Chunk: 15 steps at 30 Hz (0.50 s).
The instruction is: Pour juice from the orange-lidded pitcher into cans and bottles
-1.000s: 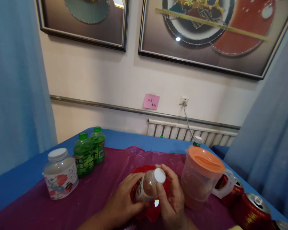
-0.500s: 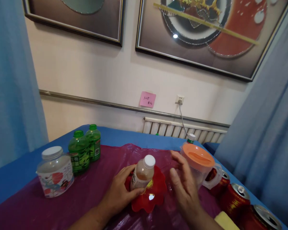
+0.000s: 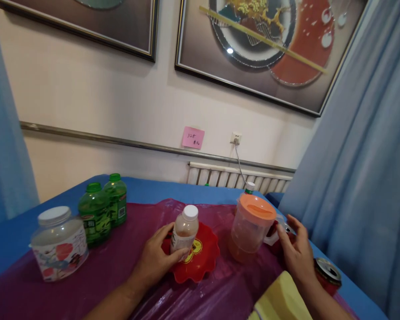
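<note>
My left hand (image 3: 156, 260) is wrapped round a small bottle (image 3: 184, 232) of brownish drink with a white cap, held upright over a red scalloped plate (image 3: 200, 262). My right hand (image 3: 295, 253) is out to the right, fingers spread, beside the handle of a clear plastic pitcher (image 3: 250, 229) with an orange lid; it holds nothing. A red drink can (image 3: 326, 275) stands just right of that hand.
Two green bottles (image 3: 102, 213) and a wide white-lidded jar (image 3: 60, 244) stand at the left on a purple plastic sheet (image 3: 126, 271) over a blue tablecloth (image 3: 13, 242). A yellow object (image 3: 280, 300) lies at the bottom right. Blue curtains hang on both sides; a radiator runs behind.
My right hand has left the bottle's cap and swung right to the pitcher's handle. The left hand keeps the bottle upright over the plate. The view has turned right.
</note>
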Motion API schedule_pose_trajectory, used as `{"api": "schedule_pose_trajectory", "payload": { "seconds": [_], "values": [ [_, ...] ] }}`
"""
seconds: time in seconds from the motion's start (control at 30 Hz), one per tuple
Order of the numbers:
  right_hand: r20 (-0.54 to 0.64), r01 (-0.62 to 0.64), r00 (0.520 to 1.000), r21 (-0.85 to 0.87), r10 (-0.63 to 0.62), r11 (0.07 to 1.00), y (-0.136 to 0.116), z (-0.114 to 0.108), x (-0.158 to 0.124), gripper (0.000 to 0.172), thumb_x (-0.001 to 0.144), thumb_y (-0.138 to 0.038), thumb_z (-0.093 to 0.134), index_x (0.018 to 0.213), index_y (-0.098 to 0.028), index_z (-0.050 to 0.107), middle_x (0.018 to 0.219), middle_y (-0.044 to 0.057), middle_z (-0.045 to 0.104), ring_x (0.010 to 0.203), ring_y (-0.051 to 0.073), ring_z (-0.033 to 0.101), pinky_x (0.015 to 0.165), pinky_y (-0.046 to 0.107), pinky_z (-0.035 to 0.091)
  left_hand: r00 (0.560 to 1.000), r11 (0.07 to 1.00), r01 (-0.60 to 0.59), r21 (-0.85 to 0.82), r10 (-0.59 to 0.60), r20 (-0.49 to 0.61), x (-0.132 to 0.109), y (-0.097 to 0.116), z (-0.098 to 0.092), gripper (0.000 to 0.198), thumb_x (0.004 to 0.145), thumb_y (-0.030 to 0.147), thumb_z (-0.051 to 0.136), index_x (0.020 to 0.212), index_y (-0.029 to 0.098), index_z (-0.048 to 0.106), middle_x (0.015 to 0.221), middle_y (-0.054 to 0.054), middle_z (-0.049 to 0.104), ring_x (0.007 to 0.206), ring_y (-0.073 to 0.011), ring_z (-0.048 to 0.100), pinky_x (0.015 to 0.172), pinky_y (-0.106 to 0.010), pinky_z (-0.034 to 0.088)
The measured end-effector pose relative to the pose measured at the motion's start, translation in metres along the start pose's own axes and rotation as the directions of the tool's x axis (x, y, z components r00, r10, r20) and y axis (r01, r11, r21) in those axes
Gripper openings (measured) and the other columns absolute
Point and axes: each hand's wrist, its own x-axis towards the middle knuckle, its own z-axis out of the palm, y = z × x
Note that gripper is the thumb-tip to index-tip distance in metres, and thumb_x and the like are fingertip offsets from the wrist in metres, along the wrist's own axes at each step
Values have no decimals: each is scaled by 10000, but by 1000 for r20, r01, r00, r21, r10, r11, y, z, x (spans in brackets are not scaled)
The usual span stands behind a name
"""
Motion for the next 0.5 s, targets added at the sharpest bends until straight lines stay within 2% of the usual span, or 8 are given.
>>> {"api": "schedule_pose_trajectory", "payload": {
  "seconds": [0.1, 0.23, 0.3, 0.37, 0.43, 0.5],
  "values": [
    [67, -177, 983, 88, 172, 980, 16, 9, 17, 569, 792, -666, 641, 1079, -175, 652, 1103, 94, 670, 1038, 271, 621, 876, 379, 503, 1000, 1000, -14, -4, 14, 1, 0, -2, 0, 654, 647, 409, 796, 1249, 214, 631, 1220, -104, 736, 1085, -313, 707, 1000, -505, 549],
    [41, -278, 960, 199, 276, 940, 24, 20, 32, 602, 710, -691, 720, 1026, -184, 649, 981, 57, 713, 924, 249, 654, 822, 358, 511, 1000, 1000, -26, -4, 26, -1, 0, -2, -1, 642, 667, 407, 783, 1253, 198, 622, 1249, -113, 723, 1115, -312, 695, 1027, -504, 530],
    [95, -322, 947, 252, 307, 913, 23, 23, 33, 579, 713, -708, 718, 957, -186, 657, 873, 35, 710, 814, 228, 648, 751, 344, 512, 1000, 1000, -24, -13, 24, 2, 0, 2, -3, 640, 665, 411, 784, 1247, 197, 625, 1240, -111, 727, 1104, -311, 700, 1018, -498, 537],
    [243, -388, 916, 338, 319, 857, 19, 26, 31, 535, 750, -725, 683, 795, -195, 623, 695, 2, 644, 643, 188, 590, 629, 316, 486, 1000, 1000, -19, -24, 19, 10, 0, 7, -5, 637, 658, 406, 785, 1237, 191, 628, 1225, -113, 733, 1087, -312, 708, 1004, -495, 547],
    [382, -455, 873, 420, 301, 785, 14, 29, 26, 554, 771, -734, 661, 640, -215, 518, 547, -44, 507, 504, 139, 473, 524, 286, 429, 1000, 999, -16, -33, 16, 17, 0, 11, -7, 627, 662, 394, 782, 1235, 190, 627, 1215, -111, 738, 1078, -309, 714, 992, -491, 556],
    [349, -426, 893, 455, 284, 782, 5, 32, 21, 591, 749, -737, 683, 573, -230, 435, 490, -74, 399, 447, 109, 383, 464, 267, 378, 1000, 999, -14, -40, 15, 16, 0, 12, -7, 623, 660, 387, 785, 1233, 198, 627, 1209, -104, 742, 1074, -308, 718, 981, -483, 564]
  ]
}}
